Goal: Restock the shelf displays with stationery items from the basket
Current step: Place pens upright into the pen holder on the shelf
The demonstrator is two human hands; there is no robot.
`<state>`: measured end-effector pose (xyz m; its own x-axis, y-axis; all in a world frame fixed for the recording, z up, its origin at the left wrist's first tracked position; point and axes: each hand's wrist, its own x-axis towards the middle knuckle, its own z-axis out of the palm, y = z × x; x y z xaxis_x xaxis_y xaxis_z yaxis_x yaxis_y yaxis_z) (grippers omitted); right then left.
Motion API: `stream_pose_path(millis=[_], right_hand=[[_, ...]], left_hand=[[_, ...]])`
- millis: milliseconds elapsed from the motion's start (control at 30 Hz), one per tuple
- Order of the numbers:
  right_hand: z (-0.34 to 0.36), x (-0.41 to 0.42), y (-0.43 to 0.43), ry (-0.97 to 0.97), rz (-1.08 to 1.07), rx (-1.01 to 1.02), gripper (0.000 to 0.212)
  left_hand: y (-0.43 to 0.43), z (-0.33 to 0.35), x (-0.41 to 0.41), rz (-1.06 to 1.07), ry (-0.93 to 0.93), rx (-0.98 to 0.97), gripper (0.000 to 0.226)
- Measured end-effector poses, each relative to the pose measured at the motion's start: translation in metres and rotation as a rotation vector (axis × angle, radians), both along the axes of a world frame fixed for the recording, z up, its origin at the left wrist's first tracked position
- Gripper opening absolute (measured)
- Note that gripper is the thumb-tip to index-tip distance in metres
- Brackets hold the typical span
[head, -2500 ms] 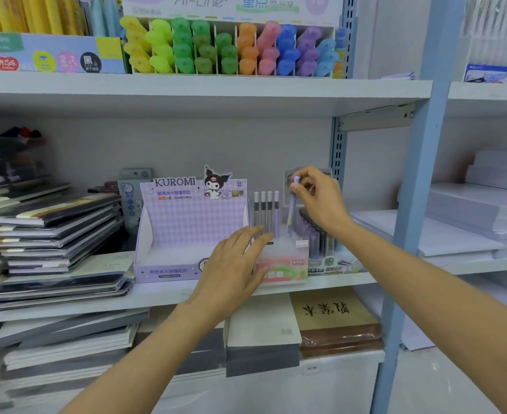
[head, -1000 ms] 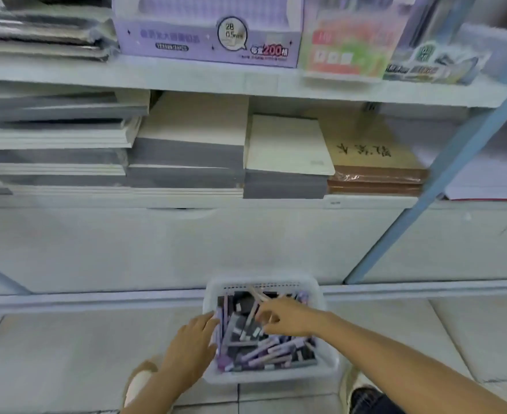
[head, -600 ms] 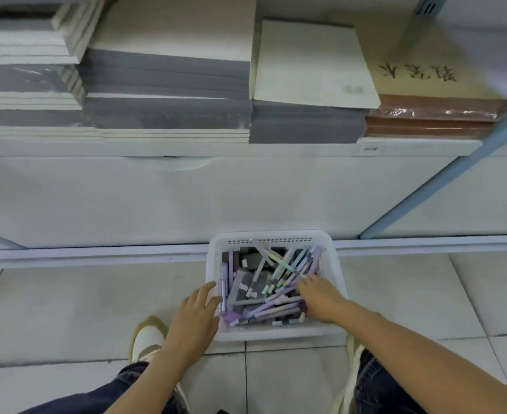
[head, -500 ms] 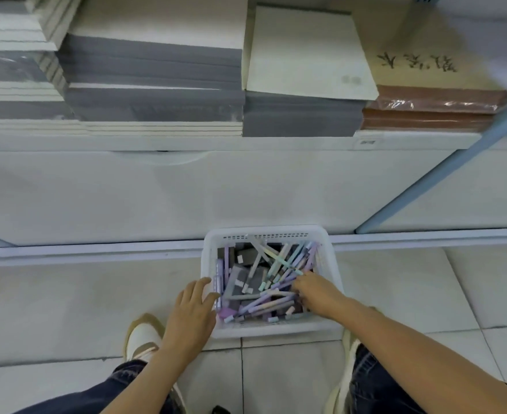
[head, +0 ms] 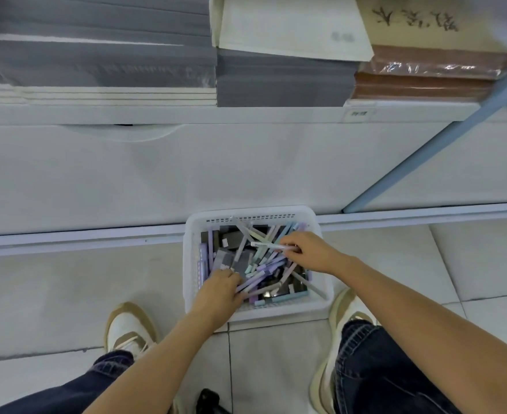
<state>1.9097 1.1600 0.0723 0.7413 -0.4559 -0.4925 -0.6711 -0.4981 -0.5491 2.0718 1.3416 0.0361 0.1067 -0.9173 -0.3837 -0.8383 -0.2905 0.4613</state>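
A white plastic basket (head: pixel 321 222) sits on the tiled floor against the shelf base, between my feet. It holds a jumble of pastel pens (head: pixel 261 270) and dark flat packs (head: pixel 231 237). My right hand (head: pixel 303 249) is over the basket's right half and pinches a pale pen (head: pixel 268 245) that sticks out to the left. My left hand (head: pixel 219 291) reaches into the near left corner with its fingertips among the purple pens; whether it grips one is hidden.
The lowest shelf (head: pixel 246 115) carries stacks of grey and cream notebooks (head: pixel 276 79) and a brown wrapped stack (head: pixel 425 76). A blue upright post (head: pixel 425 144) slants down at the right. My shoes (head: pixel 129 327) flank the basket.
My view dropped from the shelf display down to the basket on the floor. My right hand moved up inside the basket and took hold of a pale pen; my left hand moved from the rim into the pens.
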Motion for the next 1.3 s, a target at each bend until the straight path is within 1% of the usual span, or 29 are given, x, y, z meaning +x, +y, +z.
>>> stream_pose_path(millis=[100, 167, 267, 333, 400, 500, 567, 600, 667, 767, 833, 867, 933, 1000, 1067, 1133, 1233, 1300], right_hand=[[-0.012, 0.0, 0.009, 0.036, 0.007, 0.067, 0.012], [-0.019, -0.003, 0.012, 0.034, -0.015, 0.075, 0.015], [-0.024, -0.01, 0.01, 0.024, -0.104, 0.085, 0.018], [-0.022, -0.015, 0.005, 0.014, -0.186, 0.106, 0.019], [-0.02, -0.018, 0.0, -0.011, -0.235, 0.118, 0.02], [-0.012, -0.018, -0.005, -0.094, -0.329, 0.149, 0.023], [-0.007, -0.018, -0.006, -0.167, -0.405, 0.214, 0.024], [-0.004, -0.018, -0.005, -0.192, -0.43, 0.251, 0.023], [0.0, -0.017, -0.005, -0.215, -0.453, 0.323, 0.017], [0.009, -0.015, -0.002, -0.247, -0.458, 0.41, 0.017], [0.018, -0.01, 0.0, -0.287, -0.441, 0.451, 0.021], [0.024, -0.007, 0.001, -0.299, -0.41, 0.458, 0.022], [0.039, 0.0, 0.002, -0.311, -0.343, 0.461, 0.022], [0.056, 0.008, 0.002, -0.374, -0.351, 0.474, 0.021], [0.077, 0.015, -0.001, -0.502, -0.415, 0.474, 0.019], [0.102, 0.022, -0.002, -0.641, -0.468, 0.466, 0.017], [0.145, 0.035, 0.002, -0.88, -0.477, 0.508, 0.013], [0.176, 0.044, 0.006, -1.02, -0.455, 0.499, 0.013]], left_hand=[[-0.008, -0.013, -0.01, -0.017, -0.087, 0.069, 0.052], [-0.012, -0.019, -0.014, -0.045, -0.183, 0.086, 0.053], [-0.019, -0.024, -0.019, -0.156, -0.304, 0.105, 0.043], [-0.022, -0.026, -0.022, -0.227, -0.325, 0.124, 0.033], [-0.023, -0.025, -0.02, -0.191, -0.245, 0.142, 0.03], [-0.027, -0.019, -0.006, -0.012, 0.001, 0.164, 0.021], [-0.029, -0.013, 0.005, 0.089, 0.152, 0.158, 0.013], [-0.029, -0.01, 0.009, 0.158, 0.21, 0.139, 0.013], [-0.03, -0.003, 0.016, 0.365, 0.326, 0.073, 0.015], [-0.033, 0.015, 0.021, 0.713, 0.593, -0.062, 0.021], [-0.037, 0.033, 0.023, 0.838, 0.719, -0.168, 0.023], [-0.039, 0.044, 0.024, 0.869, 0.765, -0.21, 0.017], [-0.044, 0.066, 0.025, 0.884, 0.834, -0.258, 0.007], [-0.046, 0.085, 0.03, 0.829, 0.828, -0.235, 0.01], [-0.045, 0.104, 0.035, 0.757, 0.789, -0.2, 0.018], [-0.043, 0.125, 0.04, 0.731, 0.805, -0.197, 0.021], [-0.041, 0.164, 0.044, 0.687, 0.854, -0.26, 0.026], [-0.042, 0.195, 0.047, 0.662, 0.861, -0.342, 0.021]])
